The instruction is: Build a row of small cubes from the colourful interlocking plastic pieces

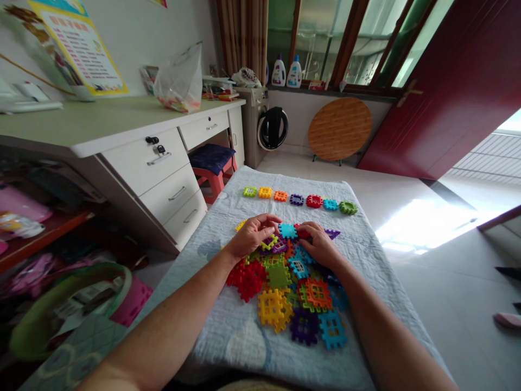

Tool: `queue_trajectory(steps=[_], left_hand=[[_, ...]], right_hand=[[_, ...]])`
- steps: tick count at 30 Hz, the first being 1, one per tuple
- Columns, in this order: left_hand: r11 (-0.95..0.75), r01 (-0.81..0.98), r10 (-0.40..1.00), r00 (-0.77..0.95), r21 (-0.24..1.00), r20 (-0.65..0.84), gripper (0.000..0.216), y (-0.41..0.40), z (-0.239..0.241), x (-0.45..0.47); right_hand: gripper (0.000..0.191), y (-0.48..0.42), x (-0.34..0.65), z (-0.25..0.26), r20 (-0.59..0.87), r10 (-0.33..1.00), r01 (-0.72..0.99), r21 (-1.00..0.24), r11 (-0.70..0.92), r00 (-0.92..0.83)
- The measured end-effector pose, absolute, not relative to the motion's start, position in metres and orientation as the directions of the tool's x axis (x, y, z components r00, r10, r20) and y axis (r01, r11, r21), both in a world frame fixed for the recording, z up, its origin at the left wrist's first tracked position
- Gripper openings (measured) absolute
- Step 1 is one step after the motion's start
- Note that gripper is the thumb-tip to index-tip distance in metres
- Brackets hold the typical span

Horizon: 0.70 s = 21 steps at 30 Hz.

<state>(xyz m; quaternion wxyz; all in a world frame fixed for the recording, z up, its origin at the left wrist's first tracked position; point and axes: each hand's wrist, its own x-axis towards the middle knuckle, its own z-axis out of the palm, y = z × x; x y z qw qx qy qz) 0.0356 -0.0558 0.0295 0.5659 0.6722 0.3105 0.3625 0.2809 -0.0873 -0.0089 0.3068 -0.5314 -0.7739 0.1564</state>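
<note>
A light-blue interlocking plastic block [287, 231] with toothed edges is held between my two hands, above a pile of similar blocks. My left hand [253, 234] is curled at its left edge, with the fingertips and thumb against it. At the right edge, my right hand [318, 243] grips it with bent fingers. Something red shows beside the right fingertips, partly hidden. Below the hands lie red blocks [250, 279], yellow blocks [272, 307], an orange block [316, 294], a dark purple block [304, 326] and a blue block [332, 329], several overlapping.
A row of small coloured blocks [297, 200] runs across the far part of the cloth-covered table [228, 336]. A purple triangular piece [332, 234] lies beyond my right hand. Left stands a white desk [138, 163] with a stool [214, 157] under it; a washing machine [252, 127] is behind.
</note>
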Motion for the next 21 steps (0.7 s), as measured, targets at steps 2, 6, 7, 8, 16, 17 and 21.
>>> queue_trajectory(steps=[2,6,7,8,16,17,21], left_hand=[[-0.23,0.081,0.842,0.516,0.97,0.156,0.031,-0.053,0.027,0.033],[-0.392,0.289,0.808,0.562,0.873,0.177,0.041,-0.044,0.027,0.023],[-0.436,0.333,0.782,0.601,0.836,0.169,0.046,-0.042,0.028,0.02],[-0.477,0.371,0.756,0.635,0.796,0.158,0.05,-0.041,0.028,0.018],[-0.543,0.407,0.746,0.636,0.735,0.198,0.043,-0.045,0.028,0.022],[-0.529,0.397,0.761,0.613,0.75,0.213,0.038,-0.045,0.027,0.023],[-0.428,0.385,0.865,0.437,0.818,0.246,0.03,-0.039,0.021,0.022]], right_hand=[[0.03,-0.087,0.281,-0.009,0.312,0.917,0.727,-0.566,0.39,-0.249],[0.029,-0.087,0.281,-0.01,0.32,0.914,0.726,-0.562,0.396,-0.251],[0.029,-0.087,0.281,-0.01,0.321,0.913,0.726,-0.561,0.397,-0.251],[0.029,-0.087,0.281,-0.01,0.322,0.913,0.727,-0.56,0.397,-0.251],[0.029,-0.087,0.281,-0.01,0.323,0.911,0.727,-0.557,0.401,-0.255],[0.029,-0.087,0.281,-0.01,0.323,0.912,0.728,-0.557,0.4,-0.254],[0.028,-0.087,0.281,-0.01,0.323,0.912,0.727,-0.559,0.399,-0.253]])
